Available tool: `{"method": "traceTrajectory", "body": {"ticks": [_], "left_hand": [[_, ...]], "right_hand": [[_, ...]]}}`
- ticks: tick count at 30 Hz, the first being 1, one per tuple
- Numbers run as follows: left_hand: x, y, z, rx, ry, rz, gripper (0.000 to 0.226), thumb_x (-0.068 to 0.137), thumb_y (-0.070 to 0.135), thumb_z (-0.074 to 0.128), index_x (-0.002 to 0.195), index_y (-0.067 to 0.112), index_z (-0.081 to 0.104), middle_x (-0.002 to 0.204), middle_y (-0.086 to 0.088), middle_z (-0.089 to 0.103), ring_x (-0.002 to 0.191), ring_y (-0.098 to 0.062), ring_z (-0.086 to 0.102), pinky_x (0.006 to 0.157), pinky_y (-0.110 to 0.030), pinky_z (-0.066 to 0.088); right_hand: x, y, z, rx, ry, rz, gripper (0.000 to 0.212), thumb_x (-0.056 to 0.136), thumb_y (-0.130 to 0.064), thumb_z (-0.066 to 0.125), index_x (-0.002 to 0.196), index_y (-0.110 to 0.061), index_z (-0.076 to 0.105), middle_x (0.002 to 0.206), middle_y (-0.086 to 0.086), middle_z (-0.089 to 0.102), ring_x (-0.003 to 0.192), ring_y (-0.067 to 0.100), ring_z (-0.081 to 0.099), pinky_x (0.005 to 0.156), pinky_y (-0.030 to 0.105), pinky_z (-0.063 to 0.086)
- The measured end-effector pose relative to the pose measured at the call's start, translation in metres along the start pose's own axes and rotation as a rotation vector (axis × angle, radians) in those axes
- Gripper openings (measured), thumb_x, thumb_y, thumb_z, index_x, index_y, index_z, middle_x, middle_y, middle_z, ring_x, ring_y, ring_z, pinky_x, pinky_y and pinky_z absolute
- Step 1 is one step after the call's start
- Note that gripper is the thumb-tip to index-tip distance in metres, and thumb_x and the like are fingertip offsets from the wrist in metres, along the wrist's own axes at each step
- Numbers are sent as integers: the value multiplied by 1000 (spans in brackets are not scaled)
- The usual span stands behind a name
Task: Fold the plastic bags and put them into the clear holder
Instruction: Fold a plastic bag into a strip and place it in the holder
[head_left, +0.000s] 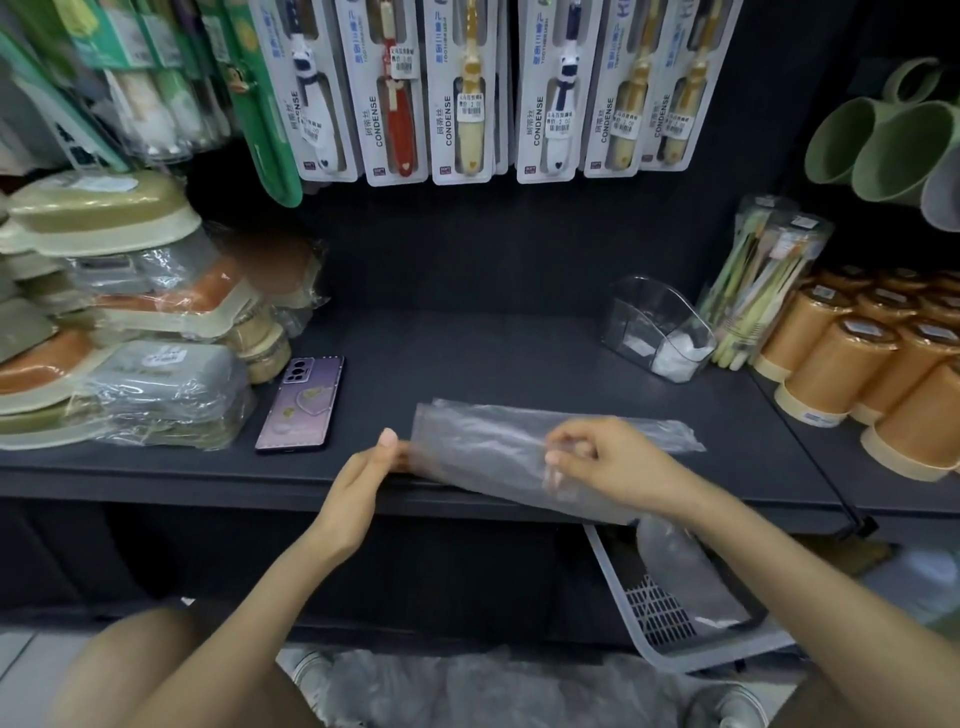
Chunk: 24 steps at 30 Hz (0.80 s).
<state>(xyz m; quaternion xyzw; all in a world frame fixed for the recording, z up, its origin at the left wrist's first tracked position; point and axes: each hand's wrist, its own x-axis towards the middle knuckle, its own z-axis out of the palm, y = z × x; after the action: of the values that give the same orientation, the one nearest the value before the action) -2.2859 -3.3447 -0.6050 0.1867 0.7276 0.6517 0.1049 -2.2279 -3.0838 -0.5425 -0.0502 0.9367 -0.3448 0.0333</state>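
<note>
- Wrapped boxes (104, 332) are stacked at the left end of the shelf (467, 353), and a phone (301, 402) lies just beside them, near the front edge.
- The left hand (363, 473) meets the left end of the plastic bag (483, 441) with almost straight fingers. I cannot tell if the thumb pinches it.
- The bag lies as a long strip along the front of the shelf, and its near side hangs over the edge. I judge it very light, soft and slippery, so it is best held at the ends or corners.
- The right hand (597, 457) pinches the film with curled fingers.
- The middle of the shelf behind the bag gives room for folding.
- The clear holder (657, 327) stands at the back right with something white inside, close to orange cups (857, 374), so that side is tight.
</note>
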Motion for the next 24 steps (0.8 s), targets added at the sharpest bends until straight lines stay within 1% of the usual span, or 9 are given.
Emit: {"method": "traceTrajectory", "body": {"ticks": [3, 5, 6, 11, 15, 17, 19, 21, 24], "left_hand": [[6, 3, 5, 116, 76, -3, 37, 94, 49, 48, 97, 18, 69, 89, 10, 73, 90, -3, 66, 85, -19, 44], [14, 2, 9, 242, 151, -46, 9, 96, 34, 54, 99, 27, 61, 78, 20, 70, 78, 6, 63, 75, -16, 42], [18, 2, 12, 300, 187, -57, 5, 96, 32, 55, 99, 31, 58, 73, 20, 69, 75, 5, 62, 72, -17, 42], [37, -7, 16, 595, 285, -66, 32, 96, 31, 56, 125, 21, 50, 68, 2, 68, 70, -12, 62, 62, -25, 41], [41, -12, 18, 757, 270, -30, 42, 96, 30, 54, 134, 17, 44, 64, 6, 64, 66, -14, 59, 55, -22, 33], [44, -11, 17, 843, 271, -10, 36, 95, 30, 55, 128, 14, 51, 60, 8, 57, 62, -16, 56, 55, -26, 32], [46, -13, 14, 992, 347, 113, 29, 93, 31, 53, 110, 10, 63, 64, 3, 58, 61, -22, 57, 58, -30, 38], [48, -15, 13, 1159, 400, 241, 34, 87, 33, 45, 93, 9, 69, 73, -5, 60, 63, -27, 57, 63, -36, 44], [54, -15, 20, 1142, 280, 366, 35, 87, 30, 42, 87, 11, 72, 86, -5, 62, 73, -27, 59, 72, -38, 47]], "right_hand": [[28, -3, -16, -47, -36, 56, 12, 91, -25, 63, 82, -19, 60, 70, -15, 57, 63, -6, 53, 61, 11, 38], [47, -2, -22, -50, -90, 94, 14, 88, -25, 67, 77, -17, 62, 68, -12, 61, 63, 0, 55, 65, 21, 43], [57, 0, -23, -73, -119, 104, 14, 87, -24, 69, 78, -15, 64, 67, -11, 61, 63, 1, 55, 65, 24, 44], [94, 11, -15, -188, -191, 137, 14, 83, -17, 68, 71, -22, 66, 77, -8, 66, 81, 12, 62, 83, 36, 52], [106, 20, -3, -286, -233, 162, 9, 85, -19, 63, 80, -20, 71, 86, -4, 70, 87, 16, 64, 78, 31, 51], [108, 23, 1, -320, -234, 164, 10, 86, -20, 61, 80, -22, 69, 87, -5, 69, 84, 14, 63, 71, 27, 48], [110, 24, 2, -334, -230, 168, 10, 86, -22, 61, 80, -23, 69, 89, -5, 70, 85, 14, 63, 70, 26, 47], [111, 25, 1, -337, -231, 172, 10, 86, -23, 61, 84, -21, 71, 91, -6, 71, 87, 13, 64, 70, 26, 46], [114, 26, 1, -323, -231, 187, 14, 87, -24, 61, 89, -18, 73, 93, -5, 71, 88, 14, 64, 72, 27, 48]]}}
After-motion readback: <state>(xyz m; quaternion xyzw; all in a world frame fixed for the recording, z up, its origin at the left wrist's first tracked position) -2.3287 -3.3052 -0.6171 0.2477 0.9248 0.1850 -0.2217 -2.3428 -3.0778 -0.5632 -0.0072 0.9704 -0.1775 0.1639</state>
